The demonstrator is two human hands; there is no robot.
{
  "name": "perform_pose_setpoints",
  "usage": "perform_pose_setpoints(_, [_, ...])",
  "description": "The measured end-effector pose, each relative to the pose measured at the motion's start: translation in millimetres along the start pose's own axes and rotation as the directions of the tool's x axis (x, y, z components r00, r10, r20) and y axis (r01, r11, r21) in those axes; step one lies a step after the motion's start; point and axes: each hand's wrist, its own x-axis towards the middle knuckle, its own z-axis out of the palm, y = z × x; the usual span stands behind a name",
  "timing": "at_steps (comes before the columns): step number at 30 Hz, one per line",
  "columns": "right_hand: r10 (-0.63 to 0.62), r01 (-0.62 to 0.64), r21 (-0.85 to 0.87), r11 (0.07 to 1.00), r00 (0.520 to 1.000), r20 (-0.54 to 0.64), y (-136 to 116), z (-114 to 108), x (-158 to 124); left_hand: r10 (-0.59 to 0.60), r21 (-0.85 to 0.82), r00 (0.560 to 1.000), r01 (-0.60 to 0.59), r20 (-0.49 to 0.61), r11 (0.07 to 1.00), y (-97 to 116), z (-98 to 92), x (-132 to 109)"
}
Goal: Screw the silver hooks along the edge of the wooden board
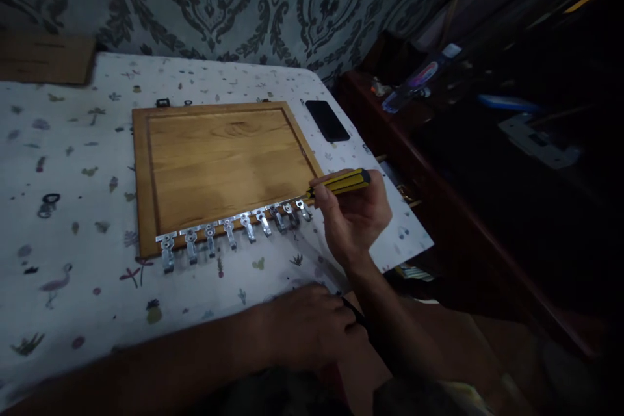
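Observation:
A yellow-and-black screwdriver point(341, 183) is gripped in my right hand point(355, 214). Its shaft points left and meets the row of metal hooks point(246, 226) near the right end. The hooks run along the near edge of a framed wooden panel point(229, 156), which lies flat on the table. My left hand point(319, 322) rests below the table's front edge, over my leg, its fingers draped forward and dimly lit. I see nothing held in it.
Beyond the panel's right side lies a black phone point(327, 121). Cardboard point(49, 58) sits at the back left of the patterned tablecloth point(88, 208). A plastic bottle point(414, 81) lies on dark red furniture point(419, 172) to the right. Patterned wallpaper point(209, 0) backs the table.

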Motion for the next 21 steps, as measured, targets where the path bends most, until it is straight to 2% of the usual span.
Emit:
perform_pose_setpoints(6, [0.052,-0.051,-0.009,0.999,0.998,0.043,1,7,-2,0.021,-0.004,0.992,-0.021,-0.125,1.000,-1,6.5,-1])
perform_pose_setpoints(11, [0.030,-0.027,-0.056,0.998,0.998,0.050,4,6,-2,0.031,0.012,0.980,-0.030,-0.197,0.999,-1,9.9,0])
perform_pose_setpoints(15, [-0.005,0.012,-0.101,0.995,0.998,0.069,7,5,-2,0.030,0.016,0.976,-0.027,-0.216,0.999,-1,10.9,1])
perform_pose_setpoints(21, [-0.012,0.019,-0.109,0.994,0.998,0.066,11,6,-2,0.027,0.014,0.985,-0.025,-0.171,1.000,1,8.3,1])
